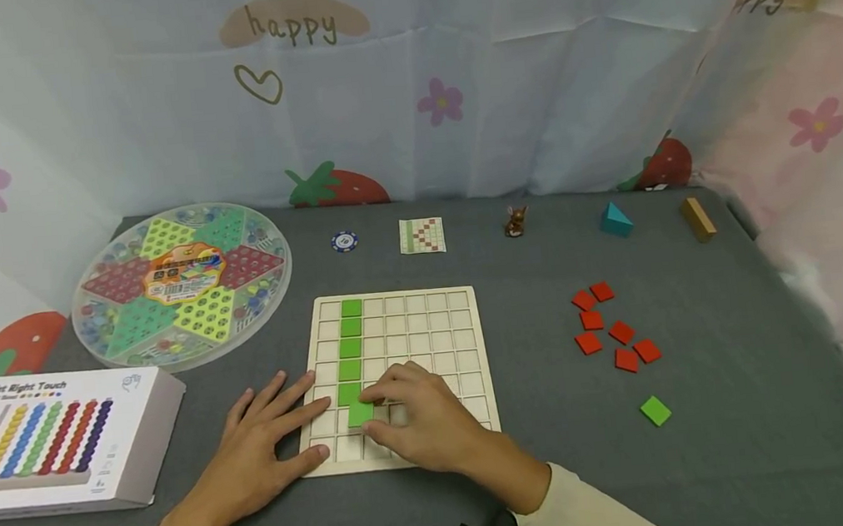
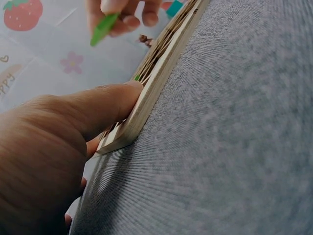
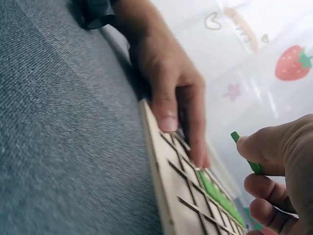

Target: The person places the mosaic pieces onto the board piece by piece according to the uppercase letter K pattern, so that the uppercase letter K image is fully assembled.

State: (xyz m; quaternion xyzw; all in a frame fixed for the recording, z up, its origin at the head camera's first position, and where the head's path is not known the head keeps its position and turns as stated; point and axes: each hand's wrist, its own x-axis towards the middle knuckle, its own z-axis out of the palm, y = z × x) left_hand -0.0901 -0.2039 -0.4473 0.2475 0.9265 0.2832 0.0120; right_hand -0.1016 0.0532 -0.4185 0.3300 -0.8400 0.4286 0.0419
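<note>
Left hand (image 1: pixel 257 444) lay flat, fingers open, steadying grid board (image 1: pixel 394 299) at its 7 o'clock corner; right hand (image 1: pixel 424 421) grip pinched green tile (image 1: pixel 360 413), tilted over a cell.

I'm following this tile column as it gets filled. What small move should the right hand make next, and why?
Probably lower the green tile flat into the cell just below the green column and press it level. The right hand pinches it tilted above the wooden grid board, as the wrist views show, not yet seated. The left hand rests on the board's edge, steadying it.
</note>
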